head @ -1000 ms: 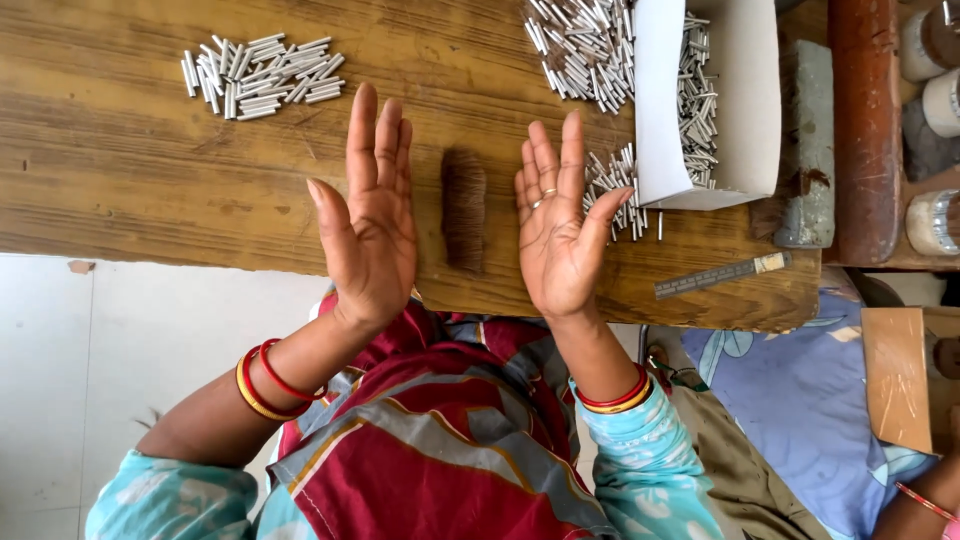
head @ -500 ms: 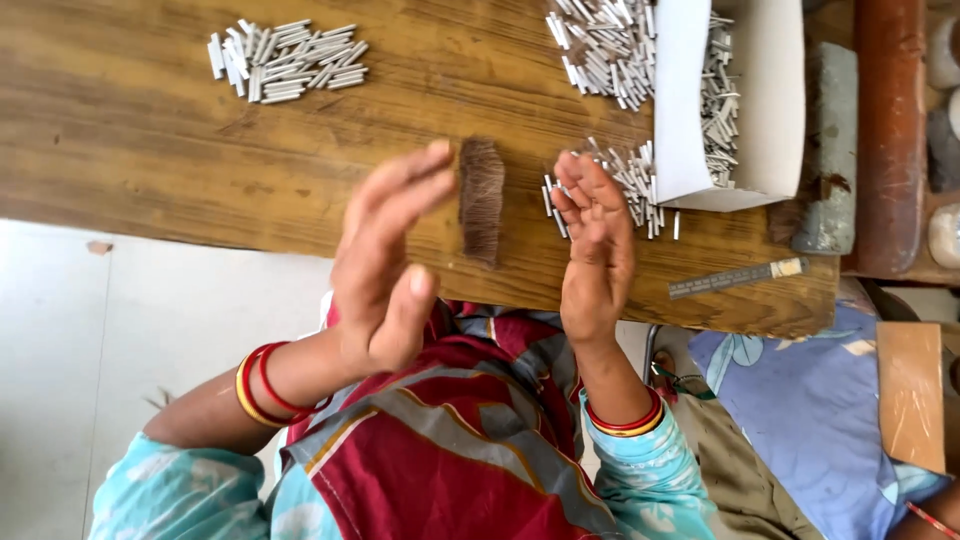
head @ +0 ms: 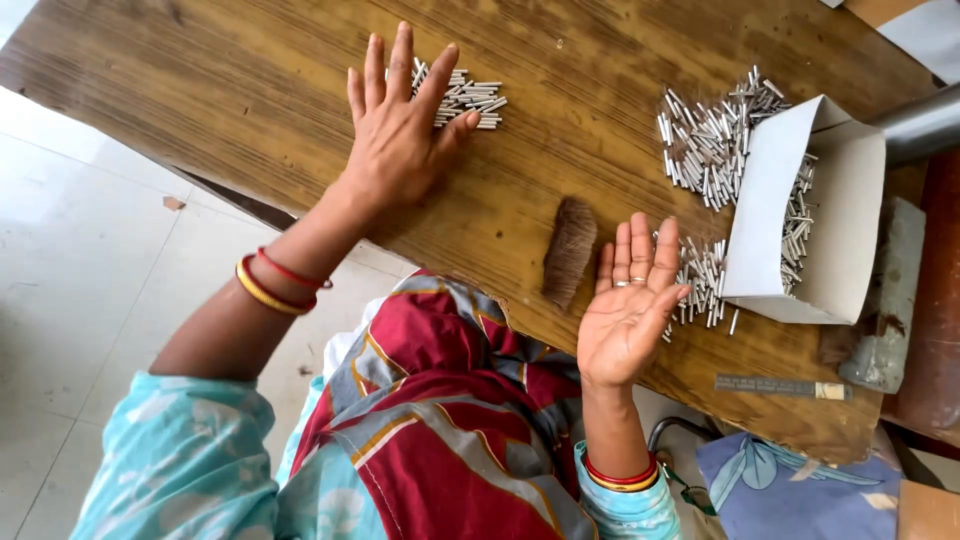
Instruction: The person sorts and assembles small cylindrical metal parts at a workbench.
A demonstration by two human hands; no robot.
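Wooden tabletop (head: 250, 90): left hand (head: 400, 140), fingers spread, flat on small pin pile (head: 465, 95); right hand (head: 630, 310) open, empty. Most pins (head: 710, 140) still loose beside box (head: 800, 210); sorting looks early.

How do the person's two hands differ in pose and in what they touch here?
The left hand lies palm down on the wooden table, fingers spread over a small pile of metal pins; the right hand is turned palm up, fingers together, holding nothing. The left hand reaches far forward, while the right hand stays near the table's edge, between a brown brush and another heap of pins. Both are open, with red and yellow bangles at the wrists.
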